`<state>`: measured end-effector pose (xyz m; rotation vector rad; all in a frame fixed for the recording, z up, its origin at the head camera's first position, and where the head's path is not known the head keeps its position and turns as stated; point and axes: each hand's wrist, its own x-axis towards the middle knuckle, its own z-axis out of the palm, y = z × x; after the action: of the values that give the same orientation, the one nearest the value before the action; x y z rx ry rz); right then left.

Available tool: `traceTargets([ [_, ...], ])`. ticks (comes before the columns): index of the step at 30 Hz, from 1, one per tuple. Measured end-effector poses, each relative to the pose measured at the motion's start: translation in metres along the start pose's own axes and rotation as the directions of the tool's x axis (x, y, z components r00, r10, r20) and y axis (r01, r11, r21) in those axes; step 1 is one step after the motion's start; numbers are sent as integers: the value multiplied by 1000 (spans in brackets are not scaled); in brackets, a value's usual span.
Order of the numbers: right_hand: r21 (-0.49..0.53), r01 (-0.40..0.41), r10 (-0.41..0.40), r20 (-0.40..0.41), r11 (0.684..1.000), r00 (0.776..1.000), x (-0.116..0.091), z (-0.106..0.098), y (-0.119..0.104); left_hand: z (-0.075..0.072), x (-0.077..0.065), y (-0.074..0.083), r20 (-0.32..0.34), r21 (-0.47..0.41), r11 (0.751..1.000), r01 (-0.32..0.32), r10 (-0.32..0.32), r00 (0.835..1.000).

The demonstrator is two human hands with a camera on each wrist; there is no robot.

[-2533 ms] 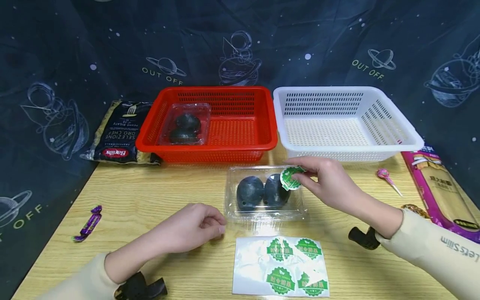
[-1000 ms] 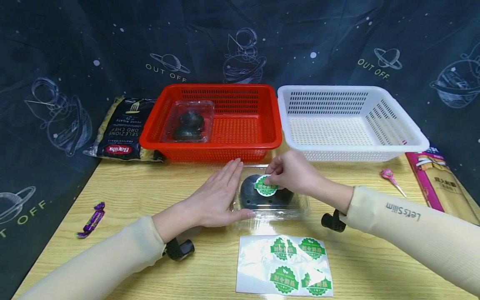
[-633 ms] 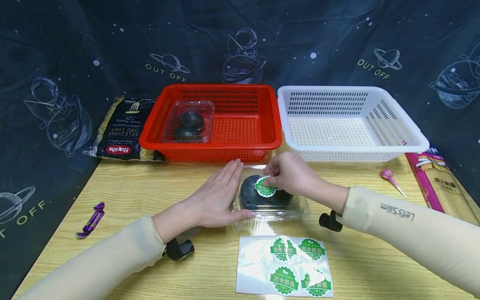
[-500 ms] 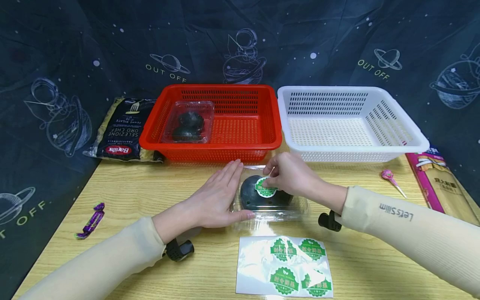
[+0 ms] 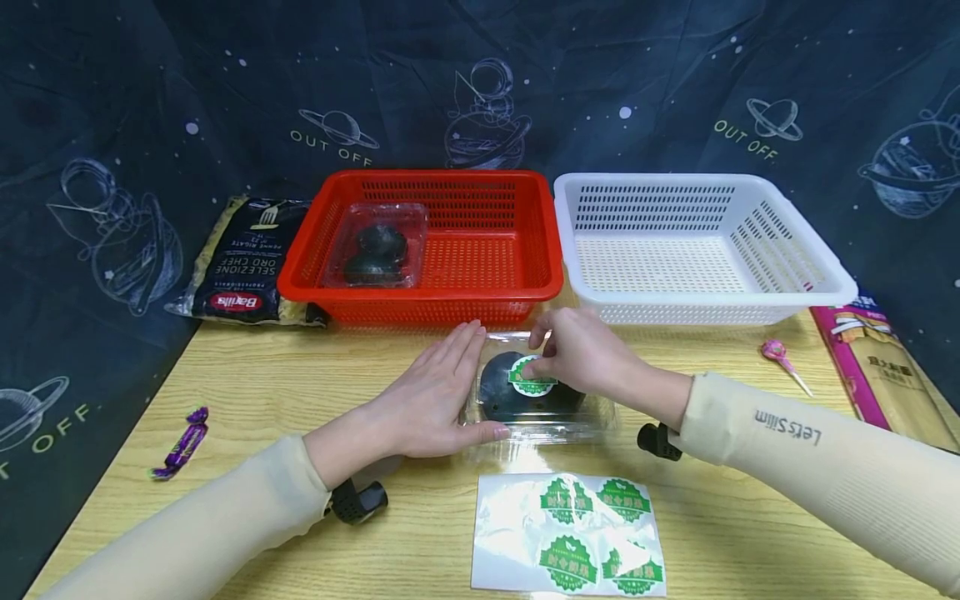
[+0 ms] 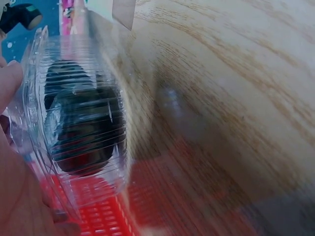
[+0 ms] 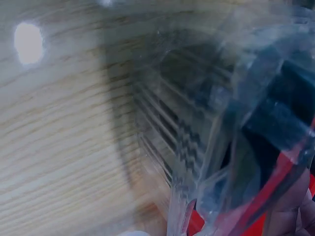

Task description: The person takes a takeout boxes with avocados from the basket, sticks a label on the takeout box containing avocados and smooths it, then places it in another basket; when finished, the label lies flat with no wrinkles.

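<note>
On the table sits a clear plastic box (image 5: 600, 412) with dark oval, fruit-like things (image 5: 498, 396) inside. My left hand (image 5: 420, 396) rests along the box's left side, fingers stretched out and thumb at the near edge. A round green and white sticker (image 5: 533, 387) lies on the lid. My right hand (image 5: 585, 350) has its thumb on that sticker, with the index finger curled behind it and the other fingers partly hidden. In the left wrist view the dark fruit-like things (image 6: 81, 130) show through the ribbed box wall. The right wrist view of the box (image 7: 172, 118) is blurred.
A sticker sheet (image 5: 506, 533) lies nearest me. Behind stand a red basket (image 5: 420, 294) holding another filled box (image 5: 412, 225), and a white basket (image 5: 712, 297). A pasta bag (image 5: 247, 258), wrapped candy (image 5: 180, 446), lollipop (image 5: 774, 348) and purple-edged packet (image 5: 892, 367) lie around.
Over the earlier frames my right hand brought the sticker left and down onto the lid, and my left hand came onto the box's left side. In the last second both barely moved.
</note>
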<state>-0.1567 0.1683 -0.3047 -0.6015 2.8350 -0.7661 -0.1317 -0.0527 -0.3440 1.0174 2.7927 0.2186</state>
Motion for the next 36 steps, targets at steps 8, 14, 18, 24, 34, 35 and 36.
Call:
traceTargets([
  [8, -29, 156, -157, -55, 987, 986, -9, 3, 7, 0, 0, 0, -10, 8, 1000, -10, 10, 1000],
  [14, -206, 338, -358, -72, 918, 931, -27, 9, 11, 0, 0, 0, -20, 16, 1000, -14, 14, 1000],
  [18, -283, 428, -458, -45, 858, 888, -36, 17, 9, 1, 0, 0, -30, 18, 1000, -14, 15, 999],
  [24, -350, 446, -450, 76, 824, 890, -47, 30, 1, 2, 0, 0, -36, 9, 1000, -16, 16, 999],
  [34, -441, 413, -338, 240, 797, 910, -54, 37, -6, 2, 0, 1, -30, 8, 1000, -16, 16, 999],
  [35, -449, 417, -342, 242, 790, 908, -54, 37, -5, 2, 0, 1, -32, 8, 1000, -15, 15, 999],
  [36, -452, 421, -346, 241, 787, 907, -55, 37, -4, 2, -1, 1, -33, 9, 1000, -14, 14, 999],
])
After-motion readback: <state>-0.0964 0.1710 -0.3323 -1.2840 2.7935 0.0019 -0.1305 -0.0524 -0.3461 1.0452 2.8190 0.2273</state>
